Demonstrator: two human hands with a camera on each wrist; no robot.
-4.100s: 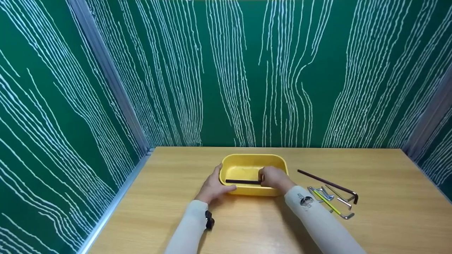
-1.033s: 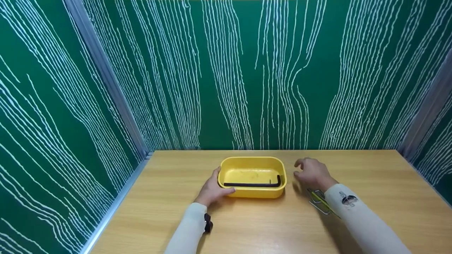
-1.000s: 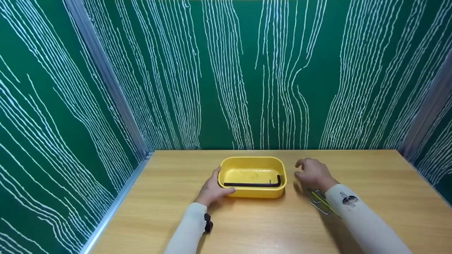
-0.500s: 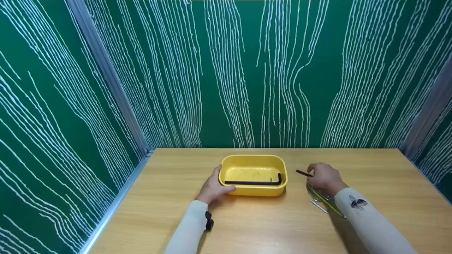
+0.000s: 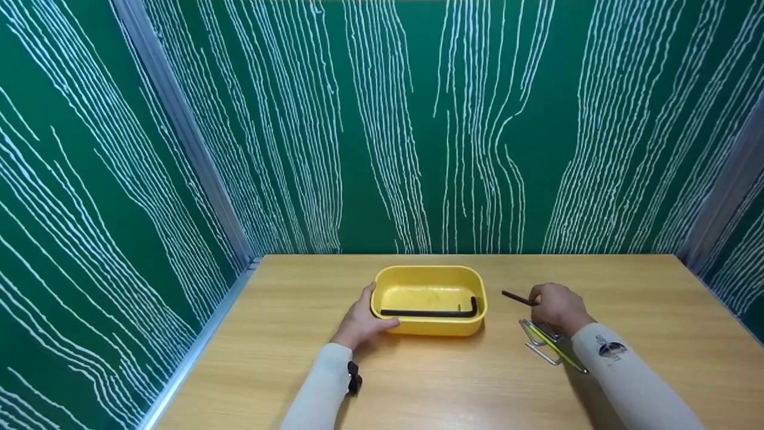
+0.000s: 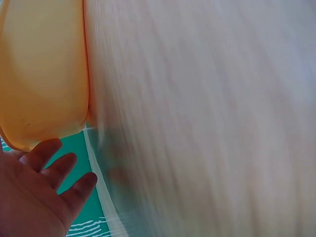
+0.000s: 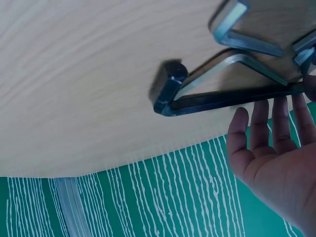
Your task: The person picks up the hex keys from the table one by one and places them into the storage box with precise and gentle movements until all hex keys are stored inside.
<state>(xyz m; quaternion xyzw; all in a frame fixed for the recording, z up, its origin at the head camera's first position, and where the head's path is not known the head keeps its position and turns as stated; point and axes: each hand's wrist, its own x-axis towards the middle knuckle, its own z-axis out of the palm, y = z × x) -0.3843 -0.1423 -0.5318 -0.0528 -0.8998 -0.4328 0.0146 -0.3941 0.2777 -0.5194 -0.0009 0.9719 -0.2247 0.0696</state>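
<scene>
In the head view my left hand holds the left end of a yellow plastic box, thumb along the near rim. Inside the box lies a long black hex key, its short bent end up at the right, beside a small thin upright piece. To the right, my right hand pinches a dark hex key at the table; one end sticks out leftward. The right wrist view shows its bent end, with the fingertips along its long arm. There the thumb is mostly out of frame.
Near the right wrist lie a yellow-green hex key and several silver ones, among them one closest to the box. Part of this group is hidden under the hand. The wooden table meets green, white-lined walls.
My right hand has left the box, moved right to the loose keys and taken hold of the dark hex key. The black key in the box is released. My left hand stays on the box.
</scene>
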